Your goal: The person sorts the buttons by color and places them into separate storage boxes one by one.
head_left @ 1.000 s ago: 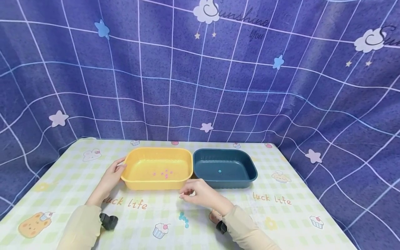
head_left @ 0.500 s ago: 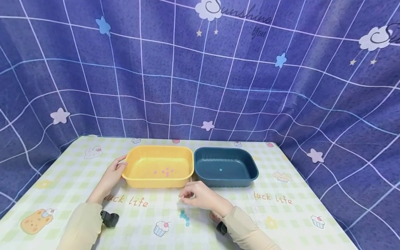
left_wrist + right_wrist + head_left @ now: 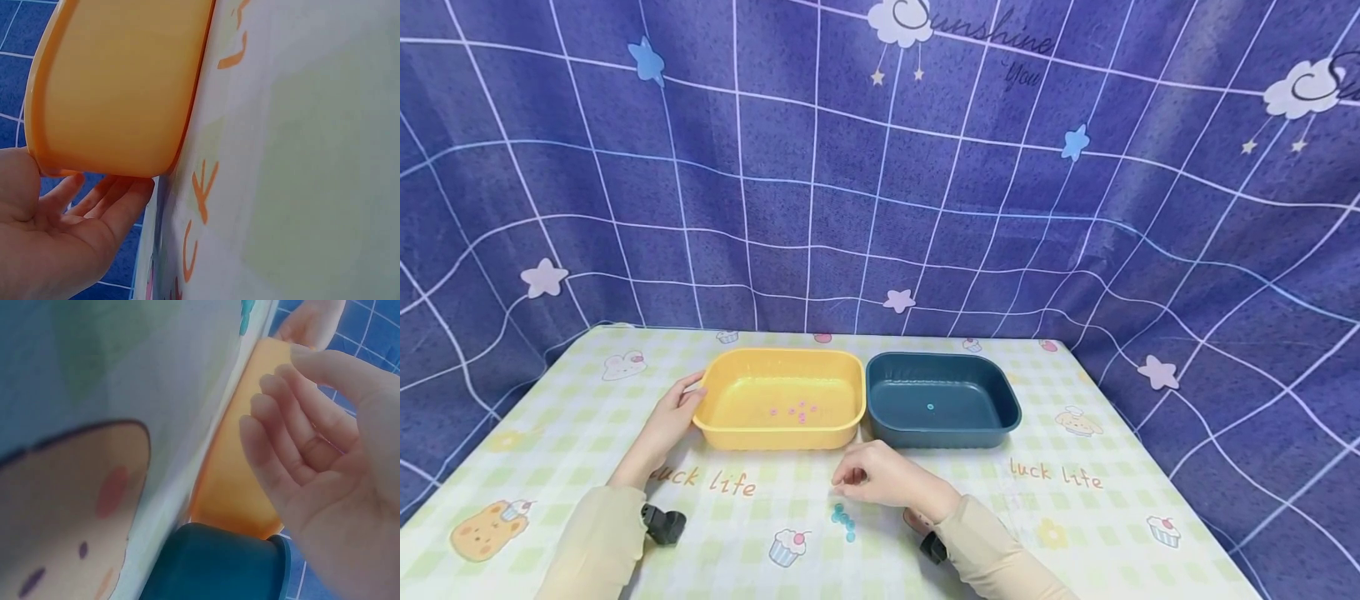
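My left hand (image 3: 673,417) holds the left end of a yellow plastic basin (image 3: 778,439), thumb at the rim and fingertips against the outer wall. Several small pink ring-like pieces (image 3: 802,411) lie inside it. Just in front of the basins hovers my right hand (image 3: 880,473), its fingers loosely bent with nothing visible between them in the right wrist view. Below its fingertips, a little cluster of small round teal pieces (image 3: 842,520) lies on the cloth. One light blue ring (image 3: 930,407) is in the dark teal basin (image 3: 943,437).
The two basins stand side by side on a table with a checked, cartoon-printed cloth (image 3: 1037,533). Behind the table hangs a blue grid-patterned curtain (image 3: 820,208). Black wrist cameras are strapped at both sleeves.
The right hand has shifted slightly towards the teal pieces, and its fingers have drawn in a little. My left hand stays at the yellow basin. The head view has tilted slightly.
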Demonstrator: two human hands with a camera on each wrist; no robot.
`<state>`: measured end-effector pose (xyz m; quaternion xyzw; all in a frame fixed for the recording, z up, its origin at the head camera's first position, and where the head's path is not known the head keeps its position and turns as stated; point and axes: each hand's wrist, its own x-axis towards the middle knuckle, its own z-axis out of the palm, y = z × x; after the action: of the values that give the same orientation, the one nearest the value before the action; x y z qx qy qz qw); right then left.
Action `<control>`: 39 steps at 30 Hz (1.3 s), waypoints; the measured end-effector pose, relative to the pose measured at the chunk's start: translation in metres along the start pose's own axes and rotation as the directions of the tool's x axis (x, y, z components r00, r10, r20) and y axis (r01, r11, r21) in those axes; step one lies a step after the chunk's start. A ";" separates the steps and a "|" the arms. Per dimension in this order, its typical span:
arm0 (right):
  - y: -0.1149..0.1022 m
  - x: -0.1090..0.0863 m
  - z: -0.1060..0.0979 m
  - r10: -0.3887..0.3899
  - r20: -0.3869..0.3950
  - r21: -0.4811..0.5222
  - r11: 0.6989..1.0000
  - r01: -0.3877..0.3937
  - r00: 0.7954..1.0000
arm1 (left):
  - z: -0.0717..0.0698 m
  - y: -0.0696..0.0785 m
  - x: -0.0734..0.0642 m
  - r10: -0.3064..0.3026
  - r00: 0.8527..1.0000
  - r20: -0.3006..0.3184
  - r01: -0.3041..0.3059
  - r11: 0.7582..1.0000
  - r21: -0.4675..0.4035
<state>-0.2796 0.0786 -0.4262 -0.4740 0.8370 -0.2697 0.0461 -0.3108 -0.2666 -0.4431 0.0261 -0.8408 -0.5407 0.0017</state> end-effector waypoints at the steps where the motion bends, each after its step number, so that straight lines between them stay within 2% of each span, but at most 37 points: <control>1: 0.000 0.000 0.000 0.014 0.016 0.000 1.000 -0.014 1.000 | 0.000 0.000 0.000 -0.003 1.000 0.001 0.003 1.000 0.001; 5: 0.000 -0.001 0.001 0.060 0.070 -0.010 0.998 -0.060 0.996 | 0.000 0.000 0.000 -0.003 1.000 0.004 0.003 1.000 0.000; 12: 0.001 -0.001 0.003 0.075 0.103 -0.009 0.997 -0.074 0.992 | 0.000 0.000 0.000 0.002 1.000 0.001 -0.002 1.000 0.004; 33: -0.001 -0.001 0.003 0.112 0.136 -0.024 0.994 -0.110 0.984 | 0.000 0.001 0.001 0.009 1.000 -0.005 -0.009 1.000 0.010; 39: -0.001 -0.002 0.005 0.096 0.140 -0.036 0.995 -0.092 0.985 | 0.001 0.000 0.001 0.000 1.000 -0.010 0.000 1.000 0.007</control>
<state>-0.2763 0.0780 -0.4299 -0.4524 0.8569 -0.2205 0.1111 -0.3115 -0.2658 -0.4434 0.0288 -0.8426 -0.5377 0.0056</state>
